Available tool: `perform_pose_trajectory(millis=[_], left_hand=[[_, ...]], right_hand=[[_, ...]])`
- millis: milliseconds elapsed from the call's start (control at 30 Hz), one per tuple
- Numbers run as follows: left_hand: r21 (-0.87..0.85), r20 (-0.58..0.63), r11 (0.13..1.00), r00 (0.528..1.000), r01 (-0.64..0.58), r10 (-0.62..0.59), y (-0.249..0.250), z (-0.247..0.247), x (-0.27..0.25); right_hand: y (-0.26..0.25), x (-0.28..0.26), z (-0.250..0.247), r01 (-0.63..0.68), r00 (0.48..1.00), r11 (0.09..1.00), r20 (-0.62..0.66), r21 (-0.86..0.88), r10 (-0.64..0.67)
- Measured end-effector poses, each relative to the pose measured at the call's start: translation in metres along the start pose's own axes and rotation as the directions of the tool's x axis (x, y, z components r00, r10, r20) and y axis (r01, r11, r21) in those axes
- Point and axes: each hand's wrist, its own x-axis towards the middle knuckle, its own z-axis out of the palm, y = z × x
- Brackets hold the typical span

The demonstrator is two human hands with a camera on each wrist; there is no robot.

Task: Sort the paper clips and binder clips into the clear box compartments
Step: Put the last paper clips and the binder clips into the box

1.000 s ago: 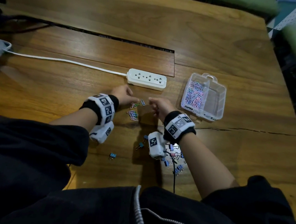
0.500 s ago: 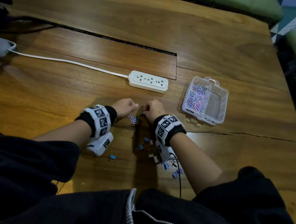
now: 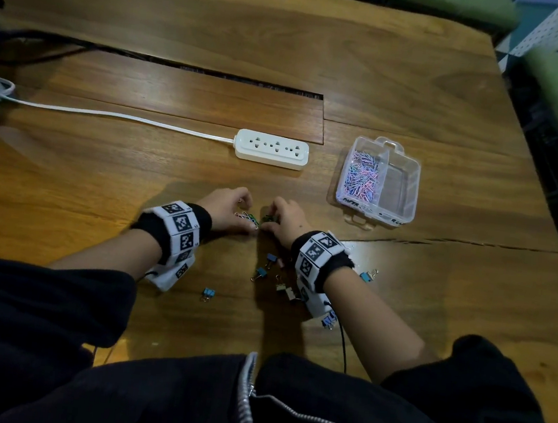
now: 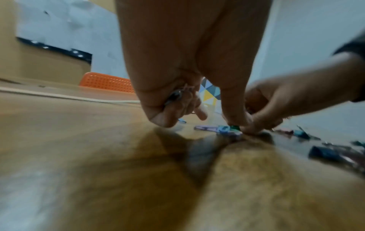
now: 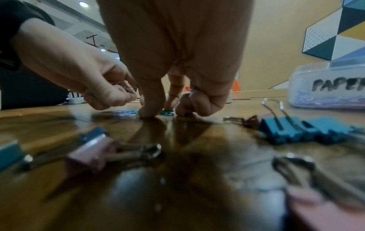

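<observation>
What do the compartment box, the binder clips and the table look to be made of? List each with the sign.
Clear box: looks like glossy transparent plastic, since the paper clips show through its walls.
Binder clips: probably painted metal bodies, matte blue and pink, with shiny wire handles that look like bare steel.
Table: wood or wood veneer, with visible grain, a crack and a glossy lacquered sheen.

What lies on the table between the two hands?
A small heap of loose paper clips lies between the left hand and the right hand, clearest in the head view.
</observation>
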Motion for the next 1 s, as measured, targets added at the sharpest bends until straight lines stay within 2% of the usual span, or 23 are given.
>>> perform_pose_trajectory(millis=[133, 267, 333, 400, 467, 500, 533, 600, 633, 667, 700, 733, 767, 833, 867, 900, 933, 1000], left_hand=[[0.133, -0.002, 0.99, 0.999, -0.051, 0.052, 0.004, 0.005, -0.001], [0.253, 0.069, 0.967, 0.997, -0.042, 0.026, 0.009, 0.006, -0.005], [0.255, 0.092, 0.966, 0.995, -0.051, 0.028, 0.008, 0.006, -0.007], [0.122, 0.082, 0.992, 0.996, -0.046, 0.036, 0.005, 0.004, -0.008], [-0.224, 0.063, 0.974, 0.998, 0.022, -0.008, 0.001, 0.0, -0.007], [-0.443, 0.063, 0.893, 0.997, 0.074, -0.052, -0.001, -0.002, -0.007], [-0.643, 0.075, 0.756, 0.993, 0.119, -0.093, -0.002, -0.005, -0.006], [-0.881, 0.108, 0.444, 0.984, 0.16, -0.141, -0.004, -0.011, -0.007], [-0.921, 0.124, 0.352, 0.982, 0.168, -0.144, -0.004, -0.014, -0.007], [-0.934, 0.133, 0.314, 0.981, 0.172, -0.142, -0.005, -0.016, -0.006], [-0.933, 0.134, 0.314, 0.98, 0.173, -0.144, -0.005, -0.017, -0.004], [-0.92, 0.13, 0.348, 0.978, 0.18, -0.163, -0.005, -0.018, -0.001], [-0.89, 0.119, 0.412, 0.973, 0.194, -0.2, -0.004, -0.018, 0.003], [-0.732, 0.029, 0.643, 0.953, 0.226, -0.302, 0.0, -0.017, 0.011], [-0.6, -0.047, 0.762, 0.94, 0.243, -0.337, 0.001, -0.015, 0.014], [-0.47, -0.12, 0.845, 0.931, 0.253, -0.346, 0.003, -0.013, 0.017], [-0.369, -0.165, 0.892, 0.926, 0.262, -0.34, 0.005, -0.012, 0.019], [-0.249, -0.188, 0.927, 0.925, 0.281, -0.33, 0.006, -0.011, 0.023]], right_hand=[[-0.004, 0.001, -0.001, -0.024, 1.0, 1.0, 0.004, -0.008, 0.024], [-0.005, 0.001, -0.002, -0.019, 1.0, 0.999, -0.008, -0.045, 0.019], [-0.003, -0.001, -0.004, -0.04, 0.999, 0.999, -0.028, -0.006, 0.04], [0.001, -0.001, -0.005, -0.062, 0.997, 0.991, -0.043, 0.119, 0.068], [0.004, -0.003, -0.008, -0.095, 0.995, 0.938, -0.007, 0.334, 0.103], [0.004, -0.005, -0.011, -0.13, 0.991, 0.871, 0.036, 0.474, 0.129], [0.004, -0.007, -0.014, -0.181, 0.983, 0.765, 0.095, 0.618, 0.156], [0.002, -0.011, -0.019, -0.261, 0.964, 0.474, 0.199, 0.841, 0.178], [0.001, -0.014, -0.021, -0.278, 0.957, 0.347, 0.228, 0.896, 0.178], [0.0, -0.015, -0.023, -0.284, 0.954, 0.263, 0.243, 0.922, 0.177], [-0.002, -0.016, -0.023, -0.285, 0.952, 0.222, 0.248, 0.933, 0.179], [-0.005, -0.016, -0.022, -0.281, 0.953, 0.233, 0.242, 0.931, 0.184], [-0.007, -0.014, -0.019, -0.276, 0.954, 0.299, 0.223, 0.914, 0.198], [-0.012, -0.008, -0.011, -0.254, 0.964, 0.571, 0.158, 0.781, 0.213], [-0.014, -0.005, -0.005, -0.223, 0.974, 0.717, 0.117, 0.66, 0.195], [-0.016, -0.004, -0.001, -0.187, 0.982, 0.827, 0.087, 0.531, 0.167], [-0.018, -0.004, 0.003, -0.154, 0.988, 0.896, 0.068, 0.416, 0.138], [-0.021, -0.005, 0.006, -0.101, 0.995, 0.973, 0.017, 0.207, 0.1]])
